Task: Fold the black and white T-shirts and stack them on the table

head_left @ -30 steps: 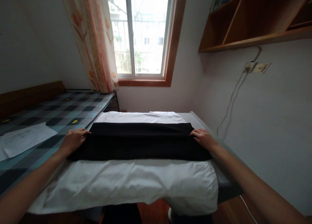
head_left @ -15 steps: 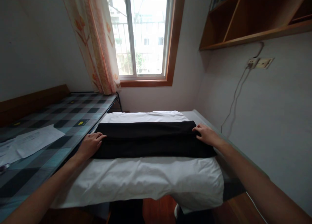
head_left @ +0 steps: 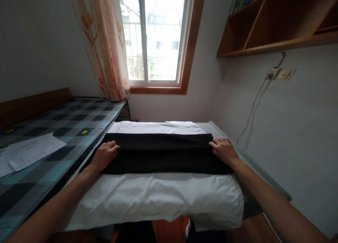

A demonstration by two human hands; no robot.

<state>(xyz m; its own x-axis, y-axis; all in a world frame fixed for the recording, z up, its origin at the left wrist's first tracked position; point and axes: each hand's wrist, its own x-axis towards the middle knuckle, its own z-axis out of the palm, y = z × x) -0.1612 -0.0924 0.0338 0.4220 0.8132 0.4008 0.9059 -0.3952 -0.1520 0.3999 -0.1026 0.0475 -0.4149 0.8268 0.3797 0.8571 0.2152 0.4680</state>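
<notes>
A long black folded garment point(head_left: 163, 160) lies flat across a white cloth point(head_left: 153, 197), with a ridge or fold line running along its length. My left hand point(head_left: 107, 154) is closed at its left end, thumb and fingers pinching the fabric near that line. At the opposite end, my right hand point(head_left: 224, 149) grips the upper layer with curled fingers. What kind of garment it is, I cannot tell. The white cloth drapes over the near edge of the table.
On the left, a bed with a checked mattress point(head_left: 100, 111) carries white papers point(head_left: 31, 149). Wooden shelves point(head_left: 264, 45) hang on the right wall above a socket point(head_left: 280, 74) with a cable. Beyond the table is a window point(head_left: 158, 42) with a floral curtain point(head_left: 105, 53).
My left hand has shifted slightly right and up along the garment, its fingers more curled. My right hand has turned a little and closed more on the fabric. The camera view has shifted slightly.
</notes>
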